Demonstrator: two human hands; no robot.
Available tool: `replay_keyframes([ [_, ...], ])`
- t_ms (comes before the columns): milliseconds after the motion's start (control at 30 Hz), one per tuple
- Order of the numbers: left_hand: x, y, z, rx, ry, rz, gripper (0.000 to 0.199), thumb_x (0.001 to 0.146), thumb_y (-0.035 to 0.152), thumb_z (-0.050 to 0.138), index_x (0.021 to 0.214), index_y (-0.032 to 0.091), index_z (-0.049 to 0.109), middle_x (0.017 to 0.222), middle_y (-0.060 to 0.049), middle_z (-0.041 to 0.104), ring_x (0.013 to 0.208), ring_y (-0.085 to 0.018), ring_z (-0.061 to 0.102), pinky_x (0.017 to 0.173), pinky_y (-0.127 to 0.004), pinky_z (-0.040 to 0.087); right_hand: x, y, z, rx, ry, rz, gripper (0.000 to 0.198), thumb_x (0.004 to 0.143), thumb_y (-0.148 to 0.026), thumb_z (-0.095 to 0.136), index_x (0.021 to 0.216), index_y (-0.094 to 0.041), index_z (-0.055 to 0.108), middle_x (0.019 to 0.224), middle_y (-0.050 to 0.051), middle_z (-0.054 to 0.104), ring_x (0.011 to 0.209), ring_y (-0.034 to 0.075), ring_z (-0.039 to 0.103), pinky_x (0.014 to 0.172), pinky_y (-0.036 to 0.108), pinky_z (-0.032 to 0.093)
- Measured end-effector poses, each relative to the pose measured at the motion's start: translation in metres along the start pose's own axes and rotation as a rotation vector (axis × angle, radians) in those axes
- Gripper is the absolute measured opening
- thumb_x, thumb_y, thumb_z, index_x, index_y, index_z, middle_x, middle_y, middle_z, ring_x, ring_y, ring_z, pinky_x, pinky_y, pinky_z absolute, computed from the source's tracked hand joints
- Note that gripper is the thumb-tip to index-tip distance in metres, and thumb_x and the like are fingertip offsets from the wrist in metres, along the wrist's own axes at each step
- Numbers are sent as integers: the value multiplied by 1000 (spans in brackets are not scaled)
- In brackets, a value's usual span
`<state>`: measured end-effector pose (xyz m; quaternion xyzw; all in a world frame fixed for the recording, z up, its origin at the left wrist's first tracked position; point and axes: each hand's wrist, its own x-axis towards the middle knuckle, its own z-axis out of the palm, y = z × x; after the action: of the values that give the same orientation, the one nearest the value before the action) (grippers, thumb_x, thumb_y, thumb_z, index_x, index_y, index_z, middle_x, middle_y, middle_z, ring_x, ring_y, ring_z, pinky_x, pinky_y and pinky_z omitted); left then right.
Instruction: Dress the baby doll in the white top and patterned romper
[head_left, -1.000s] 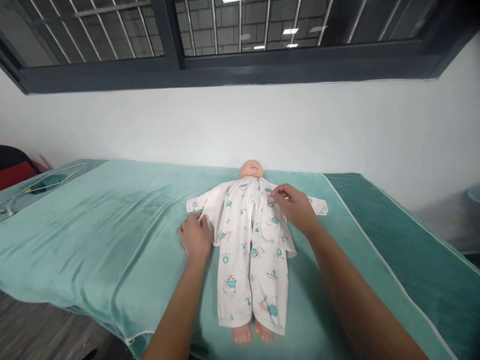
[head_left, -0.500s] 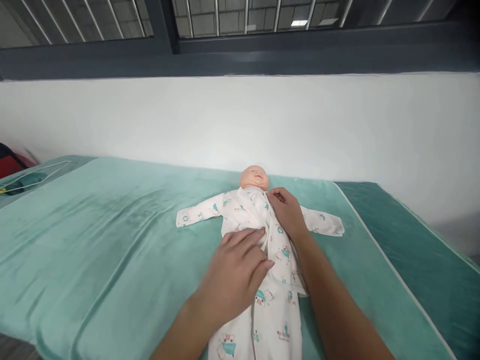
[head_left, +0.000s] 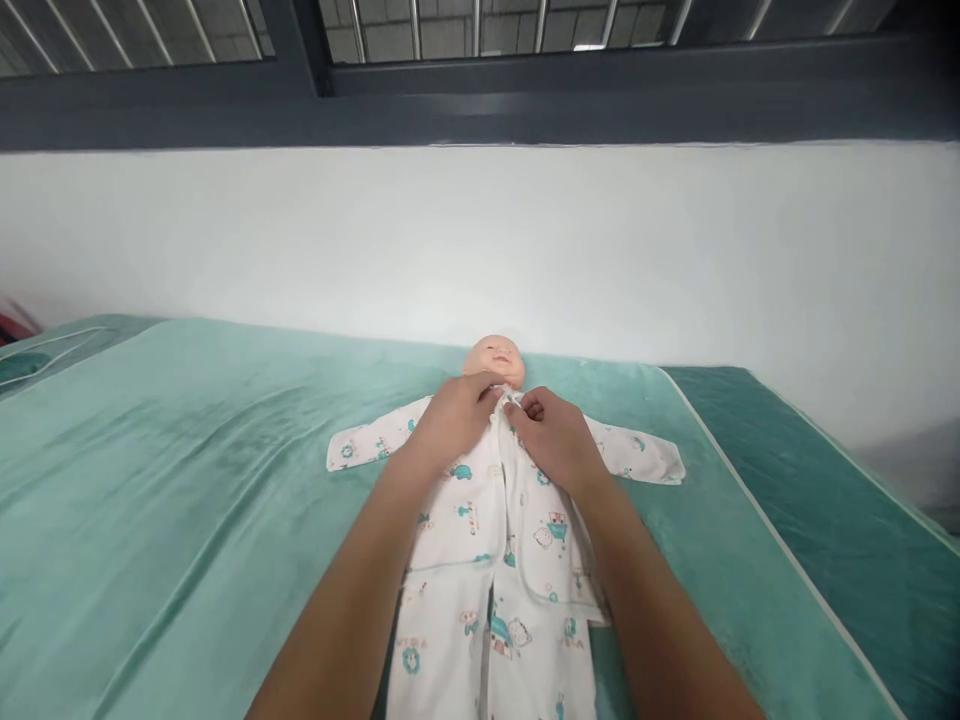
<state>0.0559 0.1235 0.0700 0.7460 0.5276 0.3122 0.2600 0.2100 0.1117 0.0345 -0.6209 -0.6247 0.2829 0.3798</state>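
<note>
A baby doll (head_left: 495,358) lies on its back, head toward the wall, in a white printed baby jacket (head_left: 469,510) and matching trousers (head_left: 442,650). Both sleeves stretch out sideways. At the neckline, my left hand (head_left: 461,415) pinches the jacket's edge on the left of the front opening, just below the doll's chin. My right hand (head_left: 551,430) pinches the opposite edge, its fingertips close to the left ones. Below the hands the two front panels hang slightly apart. Whether a snap or a tie is between the fingers is too small to tell.
A green sheet (head_left: 225,450) with some creases covers the bed, with a darker green strip (head_left: 810,490) at the right. Behind it rises a white wall (head_left: 480,240) under a dark window frame (head_left: 525,110) with metal bars. Something red (head_left: 13,328) shows at the far left.
My left hand has moved up from the doll's belly to the neckline and closed on the jacket edge. My right hand has shifted slightly inward. The jacket's left panel now lies flatter.
</note>
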Motion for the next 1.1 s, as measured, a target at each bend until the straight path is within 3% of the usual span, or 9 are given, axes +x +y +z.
replay_keyframes([
  [233, 15, -12, 6, 11, 210, -81, 29, 87, 23, 49, 97, 22, 76, 106, -6, 73, 97, -22, 65, 88, -32, 47, 4, 5, 1, 211, 20, 26, 22, 82, -41, 56, 71, -22, 56, 64, -4, 53, 65, 15, 47, 64, 29, 34],
  [500, 14, -23, 5, -51, 161, -126, 26, 86, 29, 51, 90, 20, 76, 98, -6, 72, 95, -22, 64, 86, -33, 45, 5, 0, 1, 567, 24, 66, 22, 78, -42, 61, 71, -22, 54, 59, -7, 43, 56, 12, 37, 56, 26, 29],
  [833, 13, -26, 7, -222, 155, -129, 15, 81, 32, 59, 77, 20, 66, 79, -2, 71, 71, -16, 59, 67, -28, 42, 17, -17, 13, 309, 80, 48, 13, 77, -35, 59, 75, -21, 60, 70, -3, 60, 68, 16, 51, 65, 28, 37],
  [1100, 17, -23, 12, -363, 192, -119, 20, 82, 35, 60, 78, 18, 68, 78, -3, 71, 71, -16, 60, 69, -28, 43, 15, -1, 12, 476, -22, -13, 21, 78, -38, 62, 87, -22, 72, 88, 1, 70, 85, 20, 61, 80, 32, 43],
])
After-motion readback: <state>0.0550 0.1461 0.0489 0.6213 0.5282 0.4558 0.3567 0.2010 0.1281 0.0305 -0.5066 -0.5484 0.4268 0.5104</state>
